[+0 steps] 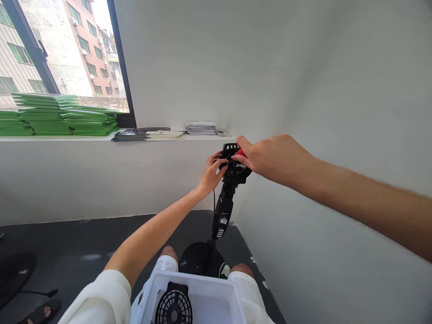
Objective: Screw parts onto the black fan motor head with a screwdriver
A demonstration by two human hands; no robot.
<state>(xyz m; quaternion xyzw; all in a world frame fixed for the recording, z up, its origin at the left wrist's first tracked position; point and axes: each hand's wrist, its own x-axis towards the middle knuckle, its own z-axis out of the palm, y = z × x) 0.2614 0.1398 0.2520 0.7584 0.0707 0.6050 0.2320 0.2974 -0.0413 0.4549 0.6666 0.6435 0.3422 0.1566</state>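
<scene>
A black fan-like device stands upright on a round black base (199, 260), with a control knob on its neck (223, 215). My left hand (213, 173) is at the left side of its round head (235, 174), fingers curled at the edge and over the front. My right hand (261, 155) pinches a red object (240, 152) at the upper right of the head; the object's far end is too small to make out. A white tray (216, 294) rests on my lap, and a round black grille (174, 308) lies in it.
Green stacks (67, 118), papers (165, 134) and a pale stack (201, 128) lie on the window ledge. Walls stand ahead and to the right. Another round black base (15, 274), a cable plug (52, 293) and a sandalled foot (45, 312) are at lower left.
</scene>
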